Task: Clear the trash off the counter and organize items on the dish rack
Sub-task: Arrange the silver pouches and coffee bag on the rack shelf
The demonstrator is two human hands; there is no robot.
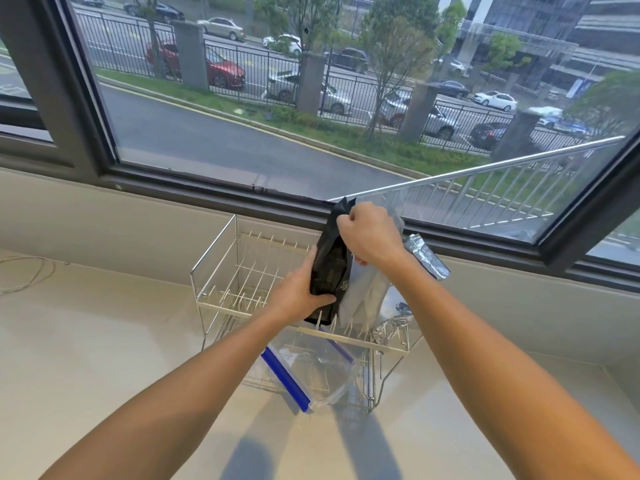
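Both forearms are extended over the dish rack (221, 271). The black pouch (330, 261) is held upright on the rack tines: left hand (298, 292) grasped around its lower side, right hand (370, 233) clenched on its top edge. Its print is illegible.

Single head-worn wide-angle view, looking forward and down from close above the surface (104, 341); wire dish rack (221, 271) near centre, window (242, 133) filling the 12 o'clock half.
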